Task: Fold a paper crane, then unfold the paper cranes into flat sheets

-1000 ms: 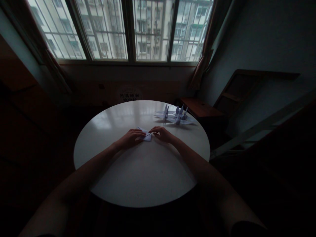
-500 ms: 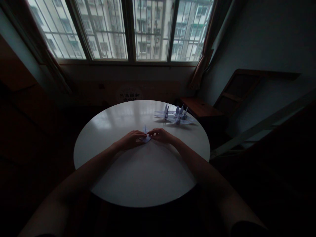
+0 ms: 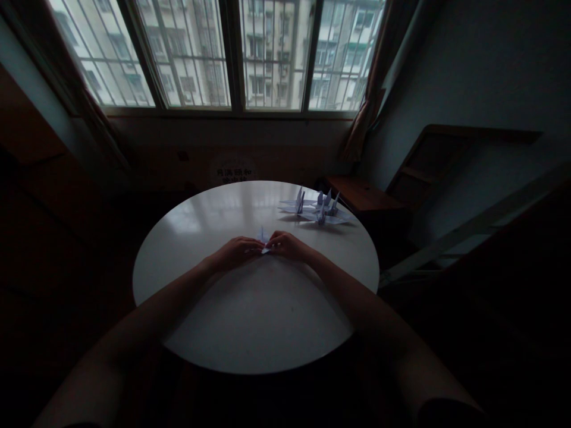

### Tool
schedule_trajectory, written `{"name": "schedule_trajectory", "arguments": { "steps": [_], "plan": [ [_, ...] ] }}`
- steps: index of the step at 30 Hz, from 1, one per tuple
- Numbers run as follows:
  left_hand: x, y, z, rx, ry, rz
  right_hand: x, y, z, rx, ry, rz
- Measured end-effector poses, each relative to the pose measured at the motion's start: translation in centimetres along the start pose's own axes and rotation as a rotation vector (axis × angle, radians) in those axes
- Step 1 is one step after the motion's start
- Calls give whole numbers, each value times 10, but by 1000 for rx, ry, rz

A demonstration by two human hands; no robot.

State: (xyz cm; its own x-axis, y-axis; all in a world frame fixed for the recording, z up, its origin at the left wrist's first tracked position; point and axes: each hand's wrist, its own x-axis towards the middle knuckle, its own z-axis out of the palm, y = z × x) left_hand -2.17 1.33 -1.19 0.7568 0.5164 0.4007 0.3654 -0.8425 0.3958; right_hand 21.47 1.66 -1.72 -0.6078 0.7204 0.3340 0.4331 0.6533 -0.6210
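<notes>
A small folded piece of pale paper [image 3: 266, 249] lies between my hands near the middle of the round white table [image 3: 263, 321]. One thin point of it sticks up behind the fingertips. My left hand [image 3: 236, 252] pinches its left side, and my right hand [image 3: 288, 245] grips it from the right, fingertips almost meeting. The fingers cover much of the paper, so its full shape is hidden. Several folded paper cranes [image 3: 321, 214] with spread wings stand beyond my right hand, toward the table's far right edge.
A low reddish wooden cabinet [image 3: 363, 193] stands past the table's far right side. Behind the table is a barred window [image 3: 267, 56] with curtains. A wooden frame [image 3: 428, 157] is by the right wall, and a pale slanted rail [image 3: 468, 229] runs below it.
The near part of the paper, which lay spread as a flap, now looks folded up and narrower between the fingertips. Both hands have shifted only slightly. The cranes have stayed put.
</notes>
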Motion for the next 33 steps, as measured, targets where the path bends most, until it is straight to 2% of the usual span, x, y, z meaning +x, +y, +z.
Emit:
{"name": "schedule_trajectory", "arguments": {
  "steps": [9,15,18,23,26,33],
  "plan": [
    [-2,3,0,59,6,2,0,2,-1,22,-10,38],
    [-2,1,0,87,40,-104,2,-3,4,-86,-6,65],
    [-2,1,-1,62,56,-83,2,-6,6,-143,18,93],
    [-1,-4,2,-22,99,-61,1,-12,9,-115,45,181],
    [-1,-10,7,-30,83,-30,2,-14,9,-139,71,188],
    [1,-15,7,164,33,-3,1,-13,10,-194,49,197]
  ]
}}
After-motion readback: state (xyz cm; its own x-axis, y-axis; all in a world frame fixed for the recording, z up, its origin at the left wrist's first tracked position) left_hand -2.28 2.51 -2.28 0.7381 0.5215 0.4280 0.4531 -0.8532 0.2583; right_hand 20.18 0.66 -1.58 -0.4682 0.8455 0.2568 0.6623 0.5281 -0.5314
